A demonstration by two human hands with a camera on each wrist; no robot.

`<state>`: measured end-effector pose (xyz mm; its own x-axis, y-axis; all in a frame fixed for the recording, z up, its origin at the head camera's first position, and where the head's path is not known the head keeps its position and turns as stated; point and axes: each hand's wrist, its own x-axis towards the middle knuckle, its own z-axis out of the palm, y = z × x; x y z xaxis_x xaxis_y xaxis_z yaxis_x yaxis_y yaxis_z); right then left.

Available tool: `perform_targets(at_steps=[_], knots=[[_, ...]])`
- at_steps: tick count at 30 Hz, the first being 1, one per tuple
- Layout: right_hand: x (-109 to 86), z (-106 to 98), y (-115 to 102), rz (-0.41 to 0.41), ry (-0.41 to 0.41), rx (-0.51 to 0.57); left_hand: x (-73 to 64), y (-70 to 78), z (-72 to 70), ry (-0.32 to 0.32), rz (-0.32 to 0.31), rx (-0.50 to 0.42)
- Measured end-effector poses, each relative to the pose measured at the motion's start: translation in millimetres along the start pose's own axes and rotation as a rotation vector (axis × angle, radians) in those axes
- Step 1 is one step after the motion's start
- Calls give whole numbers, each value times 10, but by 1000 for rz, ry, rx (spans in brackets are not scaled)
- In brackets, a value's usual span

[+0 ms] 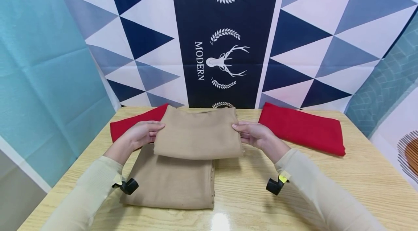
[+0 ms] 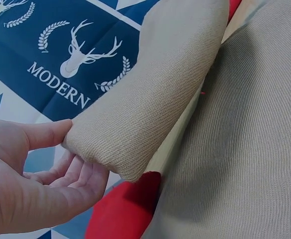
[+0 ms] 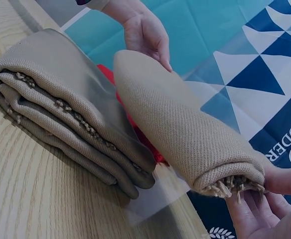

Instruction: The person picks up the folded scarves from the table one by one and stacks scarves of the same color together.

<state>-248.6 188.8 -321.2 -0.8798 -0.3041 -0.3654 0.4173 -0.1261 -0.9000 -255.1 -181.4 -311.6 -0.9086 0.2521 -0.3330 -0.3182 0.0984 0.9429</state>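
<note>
A folded beige cloth (image 1: pixel 199 133) with a fringed edge is held up off the table between both hands. My left hand (image 1: pixel 142 135) pinches its left end, thumb on top and fingers beneath, as the left wrist view also shows. At the right end, my right hand (image 1: pixel 256 135) grips it the same way, beside the fringe (image 3: pixel 230 185). Below and nearer the front lies a second folded beige cloth (image 1: pixel 173 184), thick and layered, its fringed side (image 3: pixel 71 117) facing right. The raised cloth overlaps its far part in the head view.
A folded red cloth (image 1: pixel 134 122) lies at the back left, partly hidden behind the raised cloth and left hand. Another folded red cloth (image 1: pixel 303 129) lies at the back right of the wooden table (image 1: pixel 248 194). A patterned curtain (image 1: pixel 228 42) hangs behind the table.
</note>
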Motion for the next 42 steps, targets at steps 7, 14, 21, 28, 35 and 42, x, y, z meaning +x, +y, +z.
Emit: perform_targets(at_steps=[7, 14, 21, 28, 35, 42], knots=[[-3, 11, 16, 0, 2, -7, -5, -17, -13, -12, 14, -4], [4, 40, 45, -2, 23, 22, -27, -37, -31, -31, 31, -13], [12, 49, 69, -8, 3, 37, -39, -57, -51, -35, 40, -26], [25, 60, 94, 3, 7, 31, -52, -84, -83, -33, 46, -27], [24, 76, 100, 6, 13, 39, -70, -80, -80, -25, 36, -39], [13, 92, 105, 2, 6, 40, -78, -86, -93, -25, 22, -55]])
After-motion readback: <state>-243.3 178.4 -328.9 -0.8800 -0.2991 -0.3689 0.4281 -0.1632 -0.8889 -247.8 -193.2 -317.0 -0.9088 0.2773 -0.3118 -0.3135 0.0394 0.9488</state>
